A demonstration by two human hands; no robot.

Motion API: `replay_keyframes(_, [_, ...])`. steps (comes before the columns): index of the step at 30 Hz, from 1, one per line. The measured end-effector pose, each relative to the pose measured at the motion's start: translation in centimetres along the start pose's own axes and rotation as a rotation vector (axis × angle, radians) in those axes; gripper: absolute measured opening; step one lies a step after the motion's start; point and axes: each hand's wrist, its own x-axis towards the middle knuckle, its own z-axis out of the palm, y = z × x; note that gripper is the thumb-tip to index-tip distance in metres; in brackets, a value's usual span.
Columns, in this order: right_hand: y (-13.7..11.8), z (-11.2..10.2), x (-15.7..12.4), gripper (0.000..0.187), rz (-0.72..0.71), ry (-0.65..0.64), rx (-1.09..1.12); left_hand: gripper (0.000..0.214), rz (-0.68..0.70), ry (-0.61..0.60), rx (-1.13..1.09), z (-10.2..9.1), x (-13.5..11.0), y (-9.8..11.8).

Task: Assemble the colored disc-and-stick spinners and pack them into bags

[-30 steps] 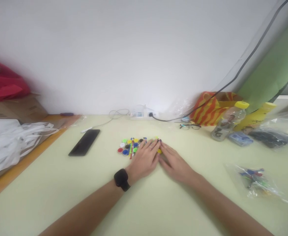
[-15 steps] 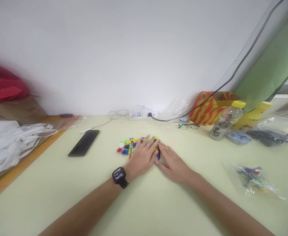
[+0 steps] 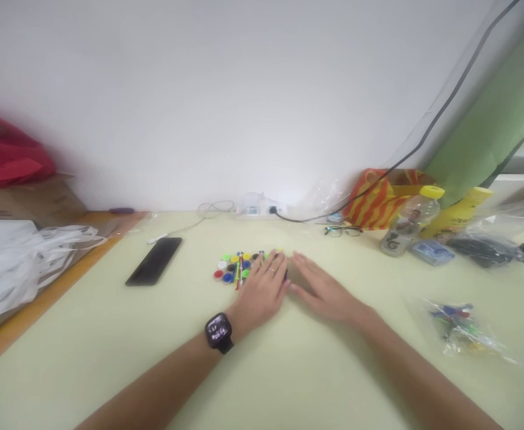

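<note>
My left hand [image 3: 265, 288], with a ring and a black smartwatch [image 3: 219, 332] on its wrist, lies flat over the right part of a group of small coloured plastic pieces. Its fingers are stretched out and hide what is under them. To its left show round discs in red, blue, white, green, yellow and black, such as a blue disc [image 3: 228, 278], and thin coloured sticks [image 3: 239, 272] standing between them. My right hand [image 3: 322, 291] rests on the table just right of the left hand, fingers extended, thumb apart, with nothing seen in it.
A black phone [image 3: 154, 261] lies to the left. On the right is a clear bag of coloured pieces [image 3: 459, 325]. Farther back are glasses [image 3: 343, 230], a bottle [image 3: 409, 224], a striped bag [image 3: 369, 200] and a power strip [image 3: 255, 209]. White straps [image 3: 65, 245] lie at far left.
My right hand has shifted slightly right, away from the pieces. My left hand has moved slightly down and covers the pieces at the right end more.
</note>
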Motion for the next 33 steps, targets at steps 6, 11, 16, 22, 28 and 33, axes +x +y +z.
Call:
replay_keyframes(6, [3.7,-8.8,-6.8,0.046,0.535,0.362,-0.178,0.053,0.356,-0.183,-0.246,-0.9,-0.6,1.5])
replay_keyframes(11, [11.6,-10.8,-18.4,0.032,0.895,0.373,-0.416,0.05,0.265,-0.183,-0.199,-0.4,-0.8,1.7])
replay_keyframes(16, [15.9,-8.5,-24.4,0.033,0.986,0.361,-0.274,0.052,0.201,-0.165,-0.148,-0.6,-0.8,1.9])
replay_keyframes(22, [11.0,-6.2,-19.2,0.052,0.921,0.378,-0.173,0.058,0.173,-0.159,-0.113,-0.6,-0.8,2.3])
replay_keyframes(28, [6.4,-5.1,-12.9,0.061,0.757,0.359,-0.084,0.061,0.2,-0.176,-0.147,-0.4,-0.9,1.9])
replay_keyframes(33, [5.5,-4.3,-10.2,0.046,0.702,0.119,-0.04,0.054,0.204,-0.188,-0.164,-0.8,-0.9,1.8])
